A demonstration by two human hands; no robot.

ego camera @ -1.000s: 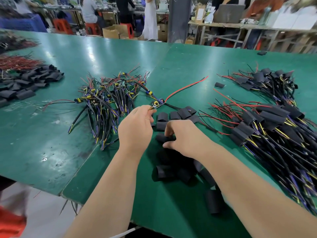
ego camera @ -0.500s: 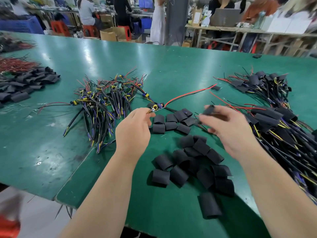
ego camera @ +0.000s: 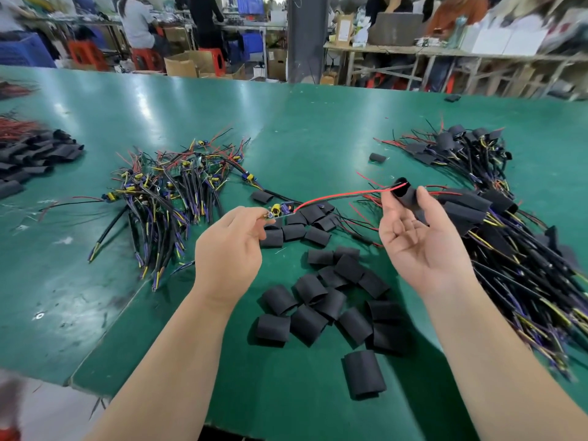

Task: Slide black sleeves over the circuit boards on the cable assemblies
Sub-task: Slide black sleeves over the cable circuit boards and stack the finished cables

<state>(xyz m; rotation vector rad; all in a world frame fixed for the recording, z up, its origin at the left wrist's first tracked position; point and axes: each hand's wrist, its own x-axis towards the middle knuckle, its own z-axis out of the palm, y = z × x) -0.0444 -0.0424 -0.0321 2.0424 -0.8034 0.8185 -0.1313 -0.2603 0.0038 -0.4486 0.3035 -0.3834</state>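
The black sleeve [ego camera: 403, 191], pinched by its wall in the right hand [ego camera: 420, 243] above the desk [ego camera: 286, 128], looked light and soft, so a gentle grip should keep its mouth round. The red and black leads [ego camera: 337, 196] reached its opening. The left hand [ego camera: 229, 249] pinched the fragile-looking circuit board [ego camera: 281, 210] by one end. Spare sleeves [ego camera: 321, 300] lay loose on the desk, in no container.

The right hand [ego camera: 421, 249] has lifted a black sleeve [ego camera: 405, 195] from the pile [ego camera: 324, 300] to the red wire [ego camera: 337, 196] tip.
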